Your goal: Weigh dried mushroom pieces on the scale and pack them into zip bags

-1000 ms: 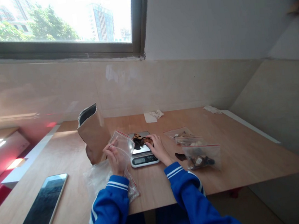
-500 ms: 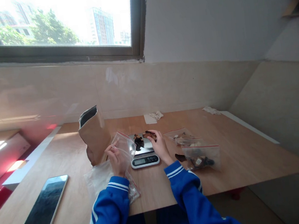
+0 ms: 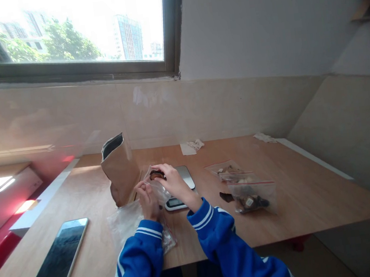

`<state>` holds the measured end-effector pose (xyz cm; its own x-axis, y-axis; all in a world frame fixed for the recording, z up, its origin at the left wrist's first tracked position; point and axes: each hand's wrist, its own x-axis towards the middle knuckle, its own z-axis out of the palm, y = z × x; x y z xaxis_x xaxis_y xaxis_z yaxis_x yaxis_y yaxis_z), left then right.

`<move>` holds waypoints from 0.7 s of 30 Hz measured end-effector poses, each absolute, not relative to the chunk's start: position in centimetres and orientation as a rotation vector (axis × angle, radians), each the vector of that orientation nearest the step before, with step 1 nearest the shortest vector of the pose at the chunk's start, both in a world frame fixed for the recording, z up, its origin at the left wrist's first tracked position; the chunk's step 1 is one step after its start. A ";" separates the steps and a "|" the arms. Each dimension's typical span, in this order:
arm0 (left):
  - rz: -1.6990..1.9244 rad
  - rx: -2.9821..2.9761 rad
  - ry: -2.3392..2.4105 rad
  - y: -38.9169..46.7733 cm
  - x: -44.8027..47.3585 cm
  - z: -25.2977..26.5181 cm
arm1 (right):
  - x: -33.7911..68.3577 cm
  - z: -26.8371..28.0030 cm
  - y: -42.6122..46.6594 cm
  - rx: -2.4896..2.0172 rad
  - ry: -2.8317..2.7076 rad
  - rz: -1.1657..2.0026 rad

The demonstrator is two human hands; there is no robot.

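Observation:
My left hand (image 3: 148, 200) pinches a clear zip bag (image 3: 159, 191) at its side, left of the scale. Over the bag's mouth, my right hand (image 3: 174, 182) grips brown dried pieces (image 3: 157, 174), dark at the edges; their exact kind I cannot make out. The digital kitchen scale (image 3: 186, 176) lies partly beneath my right hand and wrist, its steel plate showing at the right and its display at the front. Under my left wrist are more clear plastic bags (image 3: 124, 224).
A brown paper pouch (image 3: 120, 173) stands at the back left. Filled zip bags (image 3: 253, 197) lie to the right, beside a dark loose piece (image 3: 226, 196). A phone (image 3: 56, 262) rests at the left. Crumpled tissue (image 3: 192, 146) sits near the wall.
My right hand has lifted the brown dried pieces off the scale plate and carried them left to the clear bag. My left hand stays on the bag.

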<state>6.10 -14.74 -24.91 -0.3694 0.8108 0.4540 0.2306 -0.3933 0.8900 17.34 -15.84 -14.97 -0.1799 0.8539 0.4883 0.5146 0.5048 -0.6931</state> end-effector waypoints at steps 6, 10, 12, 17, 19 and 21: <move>1.868 1.407 1.377 -14.6 6.0 -24.6 | 16.3 -15.9 -15.1 -1.184 -1.825 0.484; 1.854 1.393 1.380 -14.7 6.0 -24.6 | 16.7 -15.6 -15.6 -1.172 -1.840 0.562; 1.867 1.385 1.362 -14.6 6.0 -24.7 | 17.1 -15.1 -15.9 -1.142 -1.836 0.582; 1.928 1.313 1.363 -14.4 6.0 -24.6 | 19.1 -15.7 -15.1 -1.145 -1.622 0.459; 1.939 1.262 1.377 -14.3 5.9 -24.5 | 20.2 -17.2 -14.3 -1.233 -1.546 0.352; 1.939 1.228 1.389 -14.3 5.9 -24.5 | 21.0 -19.1 -13.5 -1.336 -1.567 0.275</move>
